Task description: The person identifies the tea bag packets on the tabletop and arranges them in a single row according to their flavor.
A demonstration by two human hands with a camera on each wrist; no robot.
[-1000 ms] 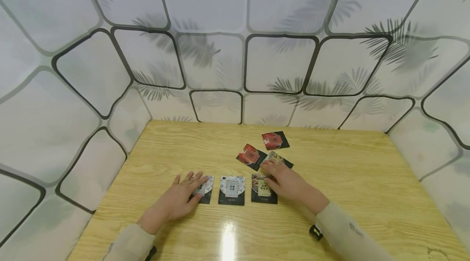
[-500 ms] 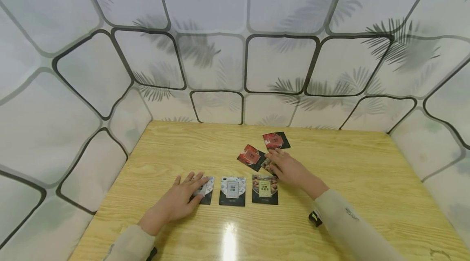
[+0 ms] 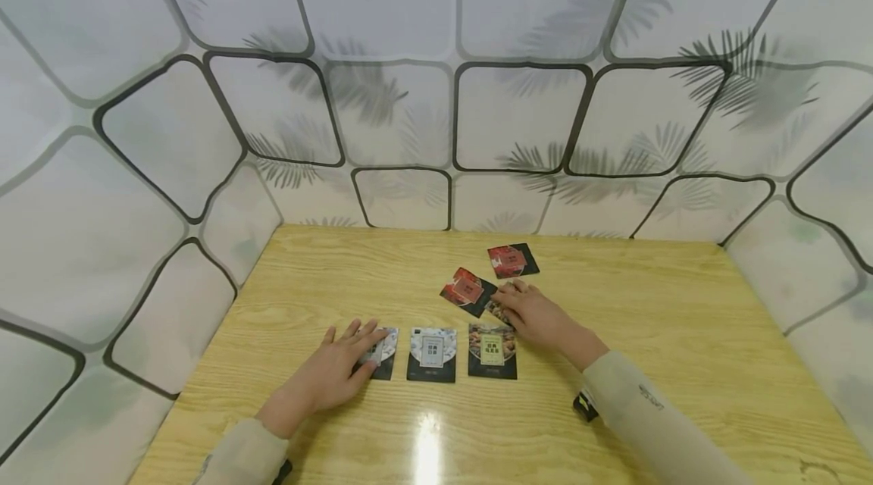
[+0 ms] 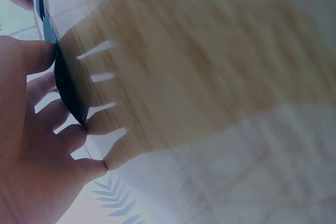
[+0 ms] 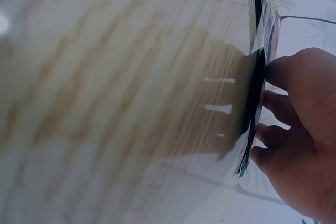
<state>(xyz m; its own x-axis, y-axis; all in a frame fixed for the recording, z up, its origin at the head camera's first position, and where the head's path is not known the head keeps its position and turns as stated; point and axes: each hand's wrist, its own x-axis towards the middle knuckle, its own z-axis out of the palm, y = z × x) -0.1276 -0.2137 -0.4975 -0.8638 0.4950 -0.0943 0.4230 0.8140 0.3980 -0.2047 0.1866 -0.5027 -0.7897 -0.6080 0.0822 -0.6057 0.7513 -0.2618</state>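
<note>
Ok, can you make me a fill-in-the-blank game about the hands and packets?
1. The near row has ____ packets.
2. The left hand touches that row's end packet on the ____ side.
3. The right hand touches a brownish packet close to ____ red packets.

Missing words: three; left; two.

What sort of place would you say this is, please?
Probably a small booth or screened-off workspace: leaf-patterned walls stand around three sides of a wood-grain table, and flat printed packets are laid out on it.
</note>
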